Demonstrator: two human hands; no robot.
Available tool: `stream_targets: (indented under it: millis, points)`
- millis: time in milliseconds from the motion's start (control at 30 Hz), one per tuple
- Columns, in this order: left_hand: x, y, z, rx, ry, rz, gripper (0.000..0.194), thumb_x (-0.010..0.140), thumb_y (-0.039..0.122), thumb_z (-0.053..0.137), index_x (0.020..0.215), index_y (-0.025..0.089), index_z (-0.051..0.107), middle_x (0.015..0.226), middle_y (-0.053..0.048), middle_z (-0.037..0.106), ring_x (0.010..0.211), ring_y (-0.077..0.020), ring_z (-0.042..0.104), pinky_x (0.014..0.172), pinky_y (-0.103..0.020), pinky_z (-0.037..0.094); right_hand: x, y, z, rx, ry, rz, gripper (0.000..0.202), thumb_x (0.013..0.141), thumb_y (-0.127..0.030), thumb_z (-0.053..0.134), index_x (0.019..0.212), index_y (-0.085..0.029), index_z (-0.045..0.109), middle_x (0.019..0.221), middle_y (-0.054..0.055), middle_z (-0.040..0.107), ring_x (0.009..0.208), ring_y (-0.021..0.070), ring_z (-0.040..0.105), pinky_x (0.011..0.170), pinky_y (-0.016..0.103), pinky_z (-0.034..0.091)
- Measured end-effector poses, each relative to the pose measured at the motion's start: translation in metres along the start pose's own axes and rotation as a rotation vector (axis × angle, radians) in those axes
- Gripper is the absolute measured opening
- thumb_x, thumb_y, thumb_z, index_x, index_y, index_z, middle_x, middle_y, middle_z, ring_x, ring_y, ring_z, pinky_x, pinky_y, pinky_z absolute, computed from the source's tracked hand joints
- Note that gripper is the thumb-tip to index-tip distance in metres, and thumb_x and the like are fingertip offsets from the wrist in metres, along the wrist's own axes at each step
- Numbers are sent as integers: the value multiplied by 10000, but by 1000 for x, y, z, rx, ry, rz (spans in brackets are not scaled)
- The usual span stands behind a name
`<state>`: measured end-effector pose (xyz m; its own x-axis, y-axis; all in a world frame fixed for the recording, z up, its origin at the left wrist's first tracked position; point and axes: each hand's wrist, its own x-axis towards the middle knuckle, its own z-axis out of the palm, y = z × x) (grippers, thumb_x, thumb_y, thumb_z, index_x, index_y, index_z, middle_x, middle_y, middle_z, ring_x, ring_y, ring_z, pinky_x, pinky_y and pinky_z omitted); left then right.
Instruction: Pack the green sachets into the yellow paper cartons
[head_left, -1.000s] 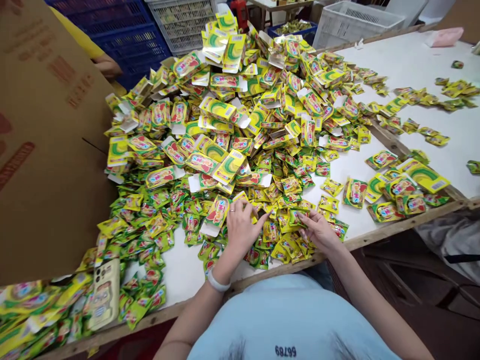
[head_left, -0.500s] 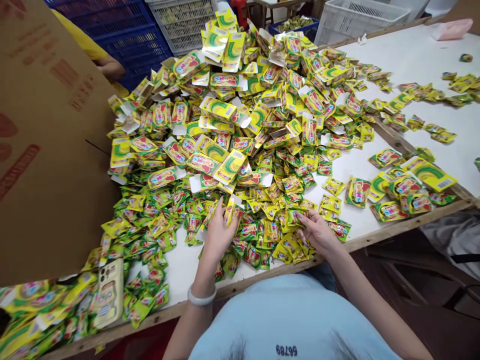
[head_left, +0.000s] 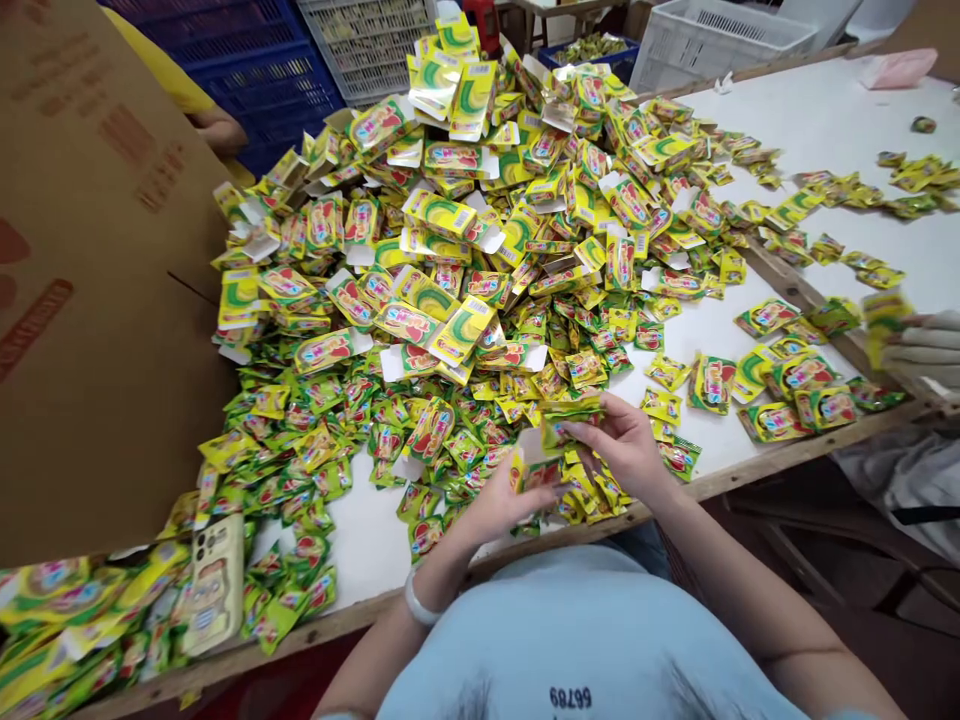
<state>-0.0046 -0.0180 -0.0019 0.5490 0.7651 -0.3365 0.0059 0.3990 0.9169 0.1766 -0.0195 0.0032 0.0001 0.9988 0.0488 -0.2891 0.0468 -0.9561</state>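
My left hand [head_left: 504, 508] is closed round a small yellow-and-red candy box [head_left: 535, 470], its open end tilted up. Pinched in the fingers of my right hand [head_left: 630, 450] is a green-and-yellow candy sachet [head_left: 568, 414], right at the mouth of the box. Whether more than one sachet is in that pinch I cannot tell. Loose yellow sachets [head_left: 589, 492] lie just under my right hand. Beyond both hands rises a big heap of candy boxes [head_left: 450, 270], many with flaps open, with green sachets [head_left: 315, 440] spread around its foot.
A large cardboard carton [head_left: 97, 300] stands at the left, with a phone [head_left: 216, 585] near its lower edge. At the right, another person's gloved hand [head_left: 930, 350] holds a yellow box above several filled boxes [head_left: 802, 375]. Crates [head_left: 712, 45] stand behind the white table [head_left: 810, 90].
My left hand has moved right with a box, and my right hand has lifted a sachet to its open end. Another person's gloved hand has come in at the right, lifting a box.
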Motion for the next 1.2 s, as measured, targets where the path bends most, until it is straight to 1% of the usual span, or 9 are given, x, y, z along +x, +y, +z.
stream_targets:
  millis: [167, 333, 433, 500, 600, 767, 1000, 1133, 1200]
  points:
    - [-5, -1, 2, 33, -15, 16, 666, 718, 500, 817, 1236, 159, 573, 1046, -96, 682, 1104, -301, 622, 1013, -467, 483, 4, -12, -3, -565, -208, -316, 57, 898, -230, 667, 851, -199, 672, 906, 46, 578, 836, 168, 586, 730, 293, 517]
    - [-6, -7, -3, 164, -58, 95, 778, 759, 374, 801, 1434, 226, 441, 1383, -123, 546, 1299, -318, 511, 1132, -486, 378, 0, -34, -13, -906, -529, -200, 153, 920, -149, 610, 1032, -206, 698, 910, 41, 568, 828, 170, 596, 761, 297, 508]
    - [-6, -7, -3, 260, -54, 92, 792, 765, 347, 786, 1462, 235, 427, 1413, -120, 538, 1379, -331, 440, 1187, -499, 304, 0, -47, -19, -942, -634, -147, 262, 911, -150, 618, 1153, -231, 678, 951, 50, 614, 867, 187, 619, 786, 309, 506]
    - [-6, -6, -4, 272, -92, 71, 797, 786, 365, 764, 1485, 233, 403, 1420, -123, 544, 1376, -333, 452, 1172, -500, 336, -1, -48, -24, -883, -632, -141, 240, 924, -197, 618, 1156, -236, 665, 969, 52, 645, 854, 183, 629, 769, 297, 504]
    - [-9, -7, -4, 294, -140, 27, 830, 821, 379, 720, 1533, 231, 319, 1507, -125, 471, 1397, -322, 440, 1169, -476, 351, -5, -39, -29, -834, -558, -193, 138, 968, -244, 556, 973, -213, 690, 866, 43, 653, 738, 157, 607, 670, 263, 469]
    - [-11, -17, -1, 361, -186, -49, 910, 811, 309, 703, 1573, 218, 214, 1635, -122, 266, 1484, -316, 303, 1203, -444, 296, -22, -19, -27, -816, -531, -187, 304, 1000, -282, 505, 777, -197, 694, 711, 27, 619, 643, 142, 564, 595, 246, 409]
    - [-12, -25, 17, 292, -239, -129, 900, 822, 331, 696, 1578, 244, 214, 1557, -126, 412, 1347, -297, 494, 1138, -442, 388, -42, -17, -33, -637, -665, 74, 313, 1021, -360, 471, 975, -201, 737, 978, 74, 693, 851, 171, 653, 752, 278, 501]
    - [-9, -18, 27, 258, -364, -88, 982, 836, 329, 704, 1598, 240, 92, 1485, -145, 503, 1248, -272, 588, 1070, -412, 461, -53, -17, -44, -694, -523, 36, 333, 1009, -383, 485, 879, -207, 736, 856, 62, 677, 784, 174, 647, 698, 277, 506]
    - [-8, -10, 25, 309, -349, 18, 992, 844, 344, 710, 1595, 241, 70, 1471, -154, 518, 1287, -279, 563, 1093, -427, 443, -55, -31, -68, -832, -300, -88, 327, 1004, -403, 487, 871, -225, 727, 902, 70, 665, 826, 185, 651, 721, 290, 511]
